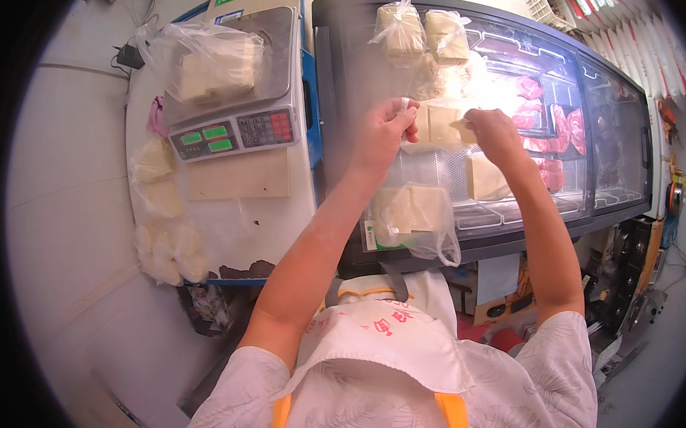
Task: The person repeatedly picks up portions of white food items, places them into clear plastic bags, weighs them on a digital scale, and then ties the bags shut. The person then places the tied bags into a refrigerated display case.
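In front of me a clear plastic bag (412, 148) holds pale square blocks (443, 123), which look like stacked dough wrappers. My left hand (388, 133) pinches the bag's gathered plastic between thumb and fingers. At the bag's right side, my right hand (493, 131) is closed on a small pale flat piece (464, 130); its fingertips partly hide it. Just below that hand lies another pale block (485, 177) on the glass top. Nearer my apron, a bag of pale blocks (414, 208) rests by the case's front edge.
Beneath my hands is a glass-topped display case (549, 205) with pink meat (575, 130) inside. Knotted bags of blocks (401, 33) stand at its far side. To the left, a digital scale (233, 130) carries a bagged load (219, 67). White bags (169, 253) line the left table's edge.
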The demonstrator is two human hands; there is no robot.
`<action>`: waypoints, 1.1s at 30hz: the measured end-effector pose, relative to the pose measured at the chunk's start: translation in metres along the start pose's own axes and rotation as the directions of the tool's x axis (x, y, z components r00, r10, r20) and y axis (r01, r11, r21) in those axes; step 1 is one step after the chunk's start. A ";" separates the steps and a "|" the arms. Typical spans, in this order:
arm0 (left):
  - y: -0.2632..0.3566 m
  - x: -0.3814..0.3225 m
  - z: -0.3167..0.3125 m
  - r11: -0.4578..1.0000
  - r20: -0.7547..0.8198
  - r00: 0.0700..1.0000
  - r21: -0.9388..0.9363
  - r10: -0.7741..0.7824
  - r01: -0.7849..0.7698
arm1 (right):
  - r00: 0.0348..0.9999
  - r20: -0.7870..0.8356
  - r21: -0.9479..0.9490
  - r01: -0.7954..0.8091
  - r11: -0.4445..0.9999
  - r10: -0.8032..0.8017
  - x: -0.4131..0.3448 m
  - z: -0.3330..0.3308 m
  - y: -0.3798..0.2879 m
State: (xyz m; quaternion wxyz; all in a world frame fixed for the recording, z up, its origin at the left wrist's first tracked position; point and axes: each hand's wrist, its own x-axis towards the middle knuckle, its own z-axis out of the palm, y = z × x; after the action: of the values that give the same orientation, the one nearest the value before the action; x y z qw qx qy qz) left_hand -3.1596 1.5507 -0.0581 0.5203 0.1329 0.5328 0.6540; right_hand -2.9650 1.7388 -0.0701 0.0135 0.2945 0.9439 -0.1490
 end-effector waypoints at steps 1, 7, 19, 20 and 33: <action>0.000 0.001 0.001 1.000 0.009 1.000 -0.014 0.003 -0.003 | 0.998 -0.058 -0.068 0.031 0.997 -0.035 -0.004 -0.002 0.015; -0.003 0.001 0.006 0.999 0.074 0.997 -0.040 -0.002 0.005 | 0.997 -0.046 0.060 -0.060 0.996 0.063 -0.015 -0.035 0.014; -0.002 0.006 -0.004 0.970 0.076 0.994 -0.226 -0.079 0.094 | 0.903 -0.020 0.392 -0.388 0.834 0.430 0.034 0.037 -0.050; -0.001 0.007 -0.003 0.967 0.065 0.995 -0.238 -0.081 0.094 | 0.882 0.000 0.407 -0.430 0.806 0.471 0.041 0.044 -0.052; -0.002 0.005 -0.009 0.973 0.041 0.994 -0.202 -0.103 0.109 | 0.546 0.490 0.859 -0.436 -0.269 0.680 0.024 0.135 -0.073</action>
State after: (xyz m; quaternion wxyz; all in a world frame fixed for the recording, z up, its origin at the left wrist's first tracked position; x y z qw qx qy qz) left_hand -3.1674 1.5490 -0.0654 0.5736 0.0602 0.4613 0.6743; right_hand -3.0340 1.6554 -0.1815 -0.2016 0.6397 0.3314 -0.6636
